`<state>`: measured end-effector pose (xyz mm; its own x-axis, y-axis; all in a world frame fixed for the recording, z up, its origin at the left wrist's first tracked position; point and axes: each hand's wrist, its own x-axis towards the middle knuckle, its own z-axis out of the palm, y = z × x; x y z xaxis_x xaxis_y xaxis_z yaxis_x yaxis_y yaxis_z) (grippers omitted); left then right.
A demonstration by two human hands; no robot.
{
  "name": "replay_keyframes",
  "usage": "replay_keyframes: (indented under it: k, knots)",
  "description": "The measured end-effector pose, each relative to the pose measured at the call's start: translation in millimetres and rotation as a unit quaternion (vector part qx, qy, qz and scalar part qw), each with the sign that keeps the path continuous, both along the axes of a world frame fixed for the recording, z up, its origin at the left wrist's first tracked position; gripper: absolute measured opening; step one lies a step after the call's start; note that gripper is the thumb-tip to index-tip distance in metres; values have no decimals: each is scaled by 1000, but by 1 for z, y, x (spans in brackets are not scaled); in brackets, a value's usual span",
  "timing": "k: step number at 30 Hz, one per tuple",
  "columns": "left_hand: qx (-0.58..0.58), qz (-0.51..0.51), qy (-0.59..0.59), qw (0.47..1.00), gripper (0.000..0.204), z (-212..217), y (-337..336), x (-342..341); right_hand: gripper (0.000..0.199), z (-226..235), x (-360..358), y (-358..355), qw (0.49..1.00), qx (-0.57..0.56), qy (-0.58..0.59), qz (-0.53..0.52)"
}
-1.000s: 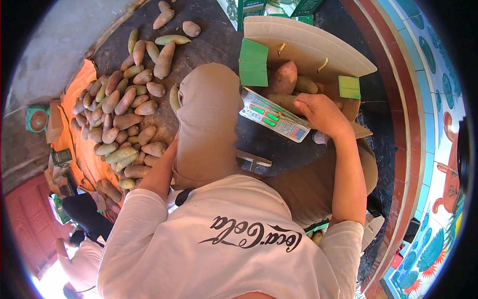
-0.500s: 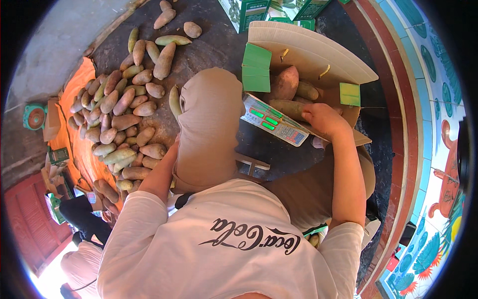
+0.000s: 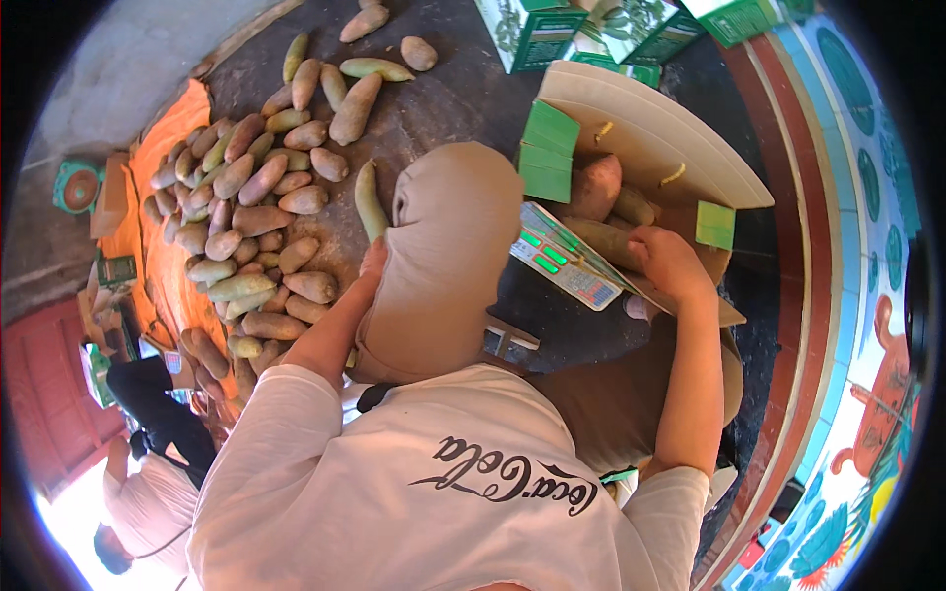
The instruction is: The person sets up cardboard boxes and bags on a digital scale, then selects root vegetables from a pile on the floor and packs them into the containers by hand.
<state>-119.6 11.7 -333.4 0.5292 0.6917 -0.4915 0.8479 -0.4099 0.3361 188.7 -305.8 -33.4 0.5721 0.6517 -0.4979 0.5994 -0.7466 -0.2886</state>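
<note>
Dark floor (image 3: 458, 103) carries a green tuber (image 3: 369, 202) at ten o'clock, likely firm, best held mid-length; left hand (image 3: 374, 258) meets its near end, right hand (image 3: 675, 266) curls at the carton (image 3: 641, 138), both grips' hold unclear.

The bare right hand (image 3: 674, 266) reaches over the near side of an open brown cardboard box (image 3: 655, 113) holding large reddish and brownish tubers (image 3: 596, 187), beside a silver-white scale panel (image 3: 560, 260) with green-lit displays. The bare left hand (image 3: 373, 261), partly hidden by a brown-trousered knee (image 3: 443, 236), is at a long curved green tuber's (image 3: 370, 202) lower end.
</note>
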Motion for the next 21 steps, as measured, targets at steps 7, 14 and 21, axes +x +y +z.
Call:
replay_keyframes:
  k: [7,14,21]
  knots:
    - [65,-149,108,981,49,-70,8,-19,23,-4,-5,7,997,71,-37,11]
    - [67,-374,277,883,44,31,16,8,27,14,-11,6,998,48,-33,-19]
    - [160,-489,343,786,49,51,53,-50,26,14,-8,12,997,67,-39,-7]
